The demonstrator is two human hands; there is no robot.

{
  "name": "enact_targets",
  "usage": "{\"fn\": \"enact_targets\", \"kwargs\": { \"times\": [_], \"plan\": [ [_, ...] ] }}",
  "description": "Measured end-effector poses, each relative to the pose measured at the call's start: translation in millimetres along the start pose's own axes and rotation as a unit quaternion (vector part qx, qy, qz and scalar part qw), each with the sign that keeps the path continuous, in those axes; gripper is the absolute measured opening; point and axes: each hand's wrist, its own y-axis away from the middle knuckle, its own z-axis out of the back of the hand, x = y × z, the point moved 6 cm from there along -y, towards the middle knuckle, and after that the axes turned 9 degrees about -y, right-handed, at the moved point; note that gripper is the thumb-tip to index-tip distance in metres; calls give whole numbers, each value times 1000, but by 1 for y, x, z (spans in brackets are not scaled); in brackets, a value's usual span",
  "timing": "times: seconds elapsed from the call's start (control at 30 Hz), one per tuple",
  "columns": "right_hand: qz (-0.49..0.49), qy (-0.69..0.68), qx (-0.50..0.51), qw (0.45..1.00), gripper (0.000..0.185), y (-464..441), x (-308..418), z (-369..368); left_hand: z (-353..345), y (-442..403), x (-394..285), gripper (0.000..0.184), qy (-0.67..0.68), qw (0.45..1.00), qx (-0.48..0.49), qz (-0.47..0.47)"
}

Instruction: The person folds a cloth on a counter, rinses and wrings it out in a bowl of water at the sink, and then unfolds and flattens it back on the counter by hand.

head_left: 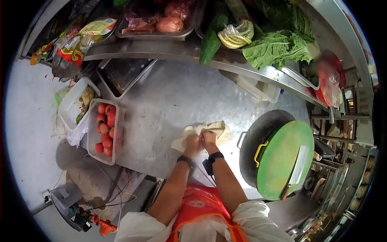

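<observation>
The cloth (pixel 222 134) lies on the metal worktop (pixel 181 94), with the left hand (pixel 192 145) and right hand (pixel 208 139) on it. Left of the cloth stands a tub (pixel 119 131) holding tomatoes (pixel 107 126). Right of it, a round chopping board (pixel 274 157) carries a knife (pixel 299 165). Beyond the cloth runs a shelf (pixel 161 51), bearing a tray (pixel 153 35) of onions (pixel 170 24) to its left and leafy cabbage (pixel 268 50) to its right.

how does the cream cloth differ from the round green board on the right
The cream cloth is rumpled and irregular in outline, while the green board is round and stiff-looking. As it lies, the cream cloth covers much less area than the green board. The left hand and right hand are on the cream cloth; a knife lies on the green board.
</observation>
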Motion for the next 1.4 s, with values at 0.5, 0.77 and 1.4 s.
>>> {"fn": "enact_targets", "kwargs": {
  "times": [0.5, 0.77, 1.4],
  "plan": [
    [62, 56, -9, 996, 17, -56, 39, -28, -9, -64, 26, 20, 87, 976, 47, 194],
    [86, 16, -16, 996, 18, -57, 55, -41, 10, -98, 71, 20, -111, 952, -88, 272],
    [69, 203, 77, 974, 18, 80, -146, 133, -50, 167, 112, 19, -295, 910, 253, 144]
  ]
}}
